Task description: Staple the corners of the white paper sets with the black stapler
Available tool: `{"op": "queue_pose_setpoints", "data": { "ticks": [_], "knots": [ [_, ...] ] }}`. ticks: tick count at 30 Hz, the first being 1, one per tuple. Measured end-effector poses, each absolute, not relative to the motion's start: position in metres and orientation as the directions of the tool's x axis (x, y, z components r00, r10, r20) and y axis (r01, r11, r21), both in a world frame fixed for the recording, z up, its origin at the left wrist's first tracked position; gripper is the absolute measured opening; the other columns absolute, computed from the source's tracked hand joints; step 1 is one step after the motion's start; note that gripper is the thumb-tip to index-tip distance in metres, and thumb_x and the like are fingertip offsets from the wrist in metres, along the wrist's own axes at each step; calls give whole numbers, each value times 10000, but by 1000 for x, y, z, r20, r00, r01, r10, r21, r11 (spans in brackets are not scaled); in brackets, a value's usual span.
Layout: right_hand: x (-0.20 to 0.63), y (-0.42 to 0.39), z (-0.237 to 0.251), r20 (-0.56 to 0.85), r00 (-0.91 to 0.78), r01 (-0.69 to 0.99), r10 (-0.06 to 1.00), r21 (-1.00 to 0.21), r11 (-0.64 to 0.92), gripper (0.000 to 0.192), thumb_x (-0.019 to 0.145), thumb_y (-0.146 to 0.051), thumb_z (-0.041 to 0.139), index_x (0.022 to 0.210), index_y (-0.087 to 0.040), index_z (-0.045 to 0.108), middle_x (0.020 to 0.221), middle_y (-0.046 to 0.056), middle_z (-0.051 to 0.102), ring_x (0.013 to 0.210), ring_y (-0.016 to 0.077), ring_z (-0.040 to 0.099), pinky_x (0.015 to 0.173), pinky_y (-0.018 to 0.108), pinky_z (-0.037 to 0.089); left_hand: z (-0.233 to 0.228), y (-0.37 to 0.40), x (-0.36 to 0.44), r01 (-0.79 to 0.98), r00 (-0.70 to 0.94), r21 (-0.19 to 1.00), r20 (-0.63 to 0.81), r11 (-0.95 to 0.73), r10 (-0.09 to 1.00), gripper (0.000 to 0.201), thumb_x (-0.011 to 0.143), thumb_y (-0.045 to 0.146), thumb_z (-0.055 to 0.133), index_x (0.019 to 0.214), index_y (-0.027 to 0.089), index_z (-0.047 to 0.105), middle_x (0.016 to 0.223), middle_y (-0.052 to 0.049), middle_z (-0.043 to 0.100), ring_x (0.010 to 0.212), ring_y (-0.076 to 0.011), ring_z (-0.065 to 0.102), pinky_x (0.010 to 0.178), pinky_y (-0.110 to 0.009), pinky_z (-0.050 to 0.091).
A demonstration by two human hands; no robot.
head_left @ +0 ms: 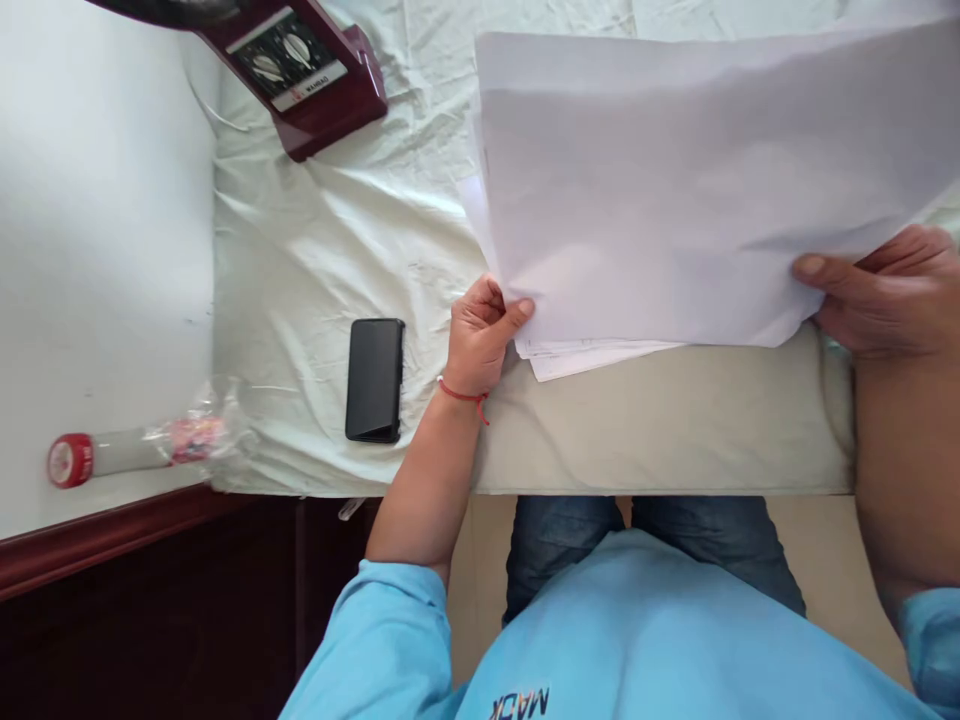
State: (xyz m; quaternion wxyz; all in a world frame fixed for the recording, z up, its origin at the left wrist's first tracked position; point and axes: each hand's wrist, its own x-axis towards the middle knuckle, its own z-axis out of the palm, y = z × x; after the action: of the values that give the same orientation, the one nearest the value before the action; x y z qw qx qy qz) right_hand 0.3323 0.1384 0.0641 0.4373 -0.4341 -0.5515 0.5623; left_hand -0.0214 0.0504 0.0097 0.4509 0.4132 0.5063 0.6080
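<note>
Both hands hold a stack of white paper sheets point(675, 190) above the bed point(337, 240) — the left hand point(484, 335) pinches the near left corner between thumb and fingers, and the right hand point(885, 290) grips the near right edge. A black phone point(375, 380) lies on the sheet, left of the left hand — well apart from the papers.

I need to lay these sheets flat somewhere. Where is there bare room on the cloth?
Free: the wrinkled cloth between the maroon device, the phone and the paper stack; also the cushion edge below the sheets. Crowded: where the left hand and right hand pinch the stack.
</note>
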Motion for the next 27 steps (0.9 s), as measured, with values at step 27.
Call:
{"op": "queue_pose_setpoints", "data": {
  "ticks": [27],
  "knots": [
    [348,130,64,184,-215,189,959,-956,225,530,663,-627,808,904,-182,652,1056,63,649,1215,321,619,1012,523,507,8,20,-61,197,-127,977,111,-85,986,514,623,626,1015,871,244,777,853,-26,737,925,-254,752,882,-438,692]
  ]
}}
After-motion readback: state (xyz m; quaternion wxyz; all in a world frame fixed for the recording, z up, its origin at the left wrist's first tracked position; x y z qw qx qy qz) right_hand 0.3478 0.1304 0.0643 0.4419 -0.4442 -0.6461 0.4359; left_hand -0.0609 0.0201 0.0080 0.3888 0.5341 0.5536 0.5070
